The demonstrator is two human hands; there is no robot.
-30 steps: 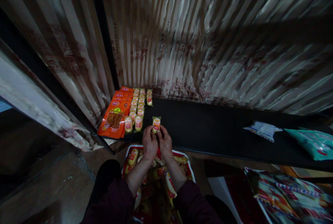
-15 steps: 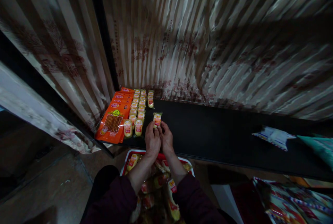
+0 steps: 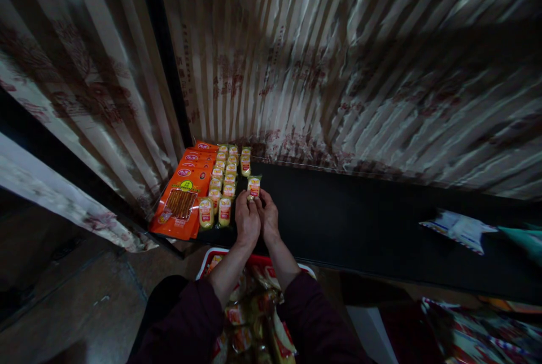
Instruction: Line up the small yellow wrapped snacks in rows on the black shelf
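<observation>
Both my hands pinch one small yellow snack packet (image 3: 254,186) over the black shelf (image 3: 364,223). My left hand (image 3: 247,220) grips its lower left edge and my right hand (image 3: 268,215) its lower right edge. The packet sits just in front of two like packets (image 3: 245,162) at the back. To its left, several more yellow packets (image 3: 220,186) lie in two rows. Beside them is a stack of orange snack bags (image 3: 184,197). Below my forearms, a red tray (image 3: 254,307) holds several more packets.
A striped, creased sheet (image 3: 339,70) covers the wall behind the shelf. On the shelf's right end lie a white packet (image 3: 459,228) and a teal bag (image 3: 527,240). Patterned bags (image 3: 474,330) lie at the lower right. Bare floor (image 3: 76,302) shows at the left.
Both hands have carried the yellow packet away from the shelf's front edge, back toward the two packets at the rear. The camera view has shifted slightly.
</observation>
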